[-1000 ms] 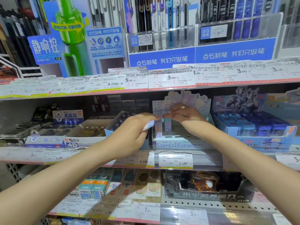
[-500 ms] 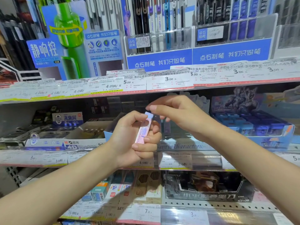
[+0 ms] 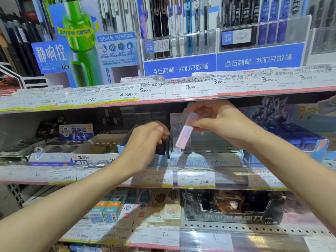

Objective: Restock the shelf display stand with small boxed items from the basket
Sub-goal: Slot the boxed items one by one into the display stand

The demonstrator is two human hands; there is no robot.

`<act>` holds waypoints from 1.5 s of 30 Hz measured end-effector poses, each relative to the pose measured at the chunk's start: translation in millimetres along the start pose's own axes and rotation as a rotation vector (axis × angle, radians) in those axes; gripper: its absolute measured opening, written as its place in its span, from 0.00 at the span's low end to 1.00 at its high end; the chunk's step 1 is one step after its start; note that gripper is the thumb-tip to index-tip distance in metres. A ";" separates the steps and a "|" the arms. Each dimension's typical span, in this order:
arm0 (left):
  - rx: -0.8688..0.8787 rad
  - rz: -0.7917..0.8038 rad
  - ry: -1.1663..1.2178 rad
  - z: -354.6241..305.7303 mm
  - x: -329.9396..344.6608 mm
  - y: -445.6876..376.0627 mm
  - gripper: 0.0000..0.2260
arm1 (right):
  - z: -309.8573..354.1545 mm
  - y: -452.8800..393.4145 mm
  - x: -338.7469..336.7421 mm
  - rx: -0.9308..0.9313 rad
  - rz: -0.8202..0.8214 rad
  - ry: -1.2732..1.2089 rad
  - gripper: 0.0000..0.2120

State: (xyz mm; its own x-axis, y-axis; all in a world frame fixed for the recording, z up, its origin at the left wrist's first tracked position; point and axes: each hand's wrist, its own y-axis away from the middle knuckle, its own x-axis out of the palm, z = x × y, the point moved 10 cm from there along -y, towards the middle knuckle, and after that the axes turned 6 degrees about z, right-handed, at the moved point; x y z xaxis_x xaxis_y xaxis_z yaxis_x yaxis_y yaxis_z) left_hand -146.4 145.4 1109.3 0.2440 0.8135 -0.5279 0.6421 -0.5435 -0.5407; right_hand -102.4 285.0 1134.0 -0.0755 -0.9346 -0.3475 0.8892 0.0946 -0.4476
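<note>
My right hand (image 3: 216, 122) pinches a small pink and lilac box (image 3: 184, 136) by its upper end, and the box hangs tilted in front of the pastel display stand (image 3: 205, 160) on the middle shelf. The stand's slotted inside shows just behind the box. My left hand (image 3: 145, 142) hovers to the left of the box, apart from it, with its back towards me and its fingers curled. A dark shape sits under those fingers; I cannot tell whether the hand holds it. The basket is out of view.
A blue tray (image 3: 121, 149) and a white eraser carton (image 3: 94, 155) stand left of the stand, a blue display box (image 3: 309, 140) to its right. Price-tag rails (image 3: 190, 88) edge each shelf. Pen racks (image 3: 181, 48) fill the upper shelf, boxed goods (image 3: 232, 206) the lower one.
The pink box passed from my left hand to my right hand. My right hand lifted it up and right towards the stand, while my left hand dropped lower and let go.
</note>
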 end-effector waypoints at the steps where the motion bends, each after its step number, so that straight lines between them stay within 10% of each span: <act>1: 0.089 0.023 -0.233 -6.4 1.5 0.9 0.16 | -1.1 0.1 -5.7 -0.015 -0.044 0.092 0.10; 5: 0.123 0.296 -0.687 11.9 33.8 0.8 0.17 | -8.0 -2.4 -11.1 -0.065 -0.137 0.372 0.13; 7: 0.143 0.337 -0.679 11.4 41.9 1.2 0.02 | -16.3 -4.9 -8.8 -0.060 -0.139 0.426 0.12; 13: 0.116 0.370 -0.690 6.8 41.6 3.6 0.24 | -28.9 -9.9 -1.8 -0.049 -0.119 0.481 0.09; 32: 0.061 0.388 -0.616 2.7 41.1 3.2 0.26 | -31.4 -1.5 9.1 -0.146 -0.135 0.766 0.07; 45: 0.066 0.437 -0.609 7.1 41.5 5.2 0.28 | -45.2 0.0 6.2 -0.067 -0.200 0.586 0.24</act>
State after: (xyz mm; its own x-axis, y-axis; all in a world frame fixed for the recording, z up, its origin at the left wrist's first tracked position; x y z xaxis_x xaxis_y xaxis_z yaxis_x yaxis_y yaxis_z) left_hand -138.1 174.9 1079.9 0.0094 0.2731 -0.9619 0.5297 -0.8173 -0.2268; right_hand -123.3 294.7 1094.5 -0.4894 -0.5952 -0.6374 0.8035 -0.0236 -0.5949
